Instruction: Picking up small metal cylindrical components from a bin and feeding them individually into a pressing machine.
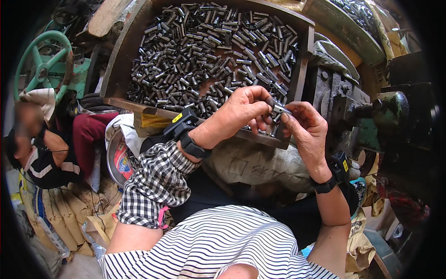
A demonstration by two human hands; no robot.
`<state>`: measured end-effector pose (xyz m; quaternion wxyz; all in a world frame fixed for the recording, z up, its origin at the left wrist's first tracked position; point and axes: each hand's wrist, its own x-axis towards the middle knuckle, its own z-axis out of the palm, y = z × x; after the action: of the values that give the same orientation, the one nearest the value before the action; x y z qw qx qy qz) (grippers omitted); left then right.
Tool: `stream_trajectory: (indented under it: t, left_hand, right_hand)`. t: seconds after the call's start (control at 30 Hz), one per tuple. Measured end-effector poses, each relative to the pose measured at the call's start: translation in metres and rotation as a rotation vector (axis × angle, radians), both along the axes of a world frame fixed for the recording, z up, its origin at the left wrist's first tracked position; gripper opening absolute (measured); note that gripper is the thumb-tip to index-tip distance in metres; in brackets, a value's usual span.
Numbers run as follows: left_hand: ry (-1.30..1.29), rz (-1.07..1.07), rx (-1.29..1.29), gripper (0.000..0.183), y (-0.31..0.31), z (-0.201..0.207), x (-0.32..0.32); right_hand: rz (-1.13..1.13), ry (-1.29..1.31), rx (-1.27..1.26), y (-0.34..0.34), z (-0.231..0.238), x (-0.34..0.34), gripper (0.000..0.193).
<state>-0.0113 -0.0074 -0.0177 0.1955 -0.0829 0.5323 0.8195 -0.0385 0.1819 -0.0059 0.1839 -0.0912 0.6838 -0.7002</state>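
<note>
My left hand [246, 111] and my right hand [305, 129] meet over the near right corner of a wooden tray [120, 58]. Between their fingertips are short, shiny metal tubes [279, 110]; whether there is one or more is hard to make out. Thumb and fingers of the left hand are closed around the tube from the left. The right hand pinches it from the right. A great many loose metal tubes [181, 69], dark and silvery, lie in the tray, with patches of its brown bottom showing between them.
A dark machine [357, 109] stands close on the right of the tray. At the far left are a green handwheel [42, 69] and another person [49, 149]. A metal basin [116, 158] is left of my checked sleeve. Grey cloth [260, 167] lies below the tray.
</note>
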Motion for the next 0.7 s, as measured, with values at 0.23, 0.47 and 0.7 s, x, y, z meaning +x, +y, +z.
stream_trajectory:
  t: [0.23, 0.47, 0.7]
  left_hand:
    - [0.030, 0.056, 0.033, 0.015, -0.002, -0.003, 0.001]
    - [0.017, 0.044, 0.011, 0.019, 0.000, 0.000, 0.003]
    - [0.021, 0.038, 0.032, 0.018, 0.002, -0.003, 0.002]
  right_hand:
    - [0.025, -0.124, -0.009, 0.015, -0.005, -0.012, 0.016]
    - [0.113, -0.187, 0.006, 0.013, -0.006, -0.009, 0.019]
    - [0.134, -0.237, -0.041, 0.013, -0.011, -0.011, 0.021]
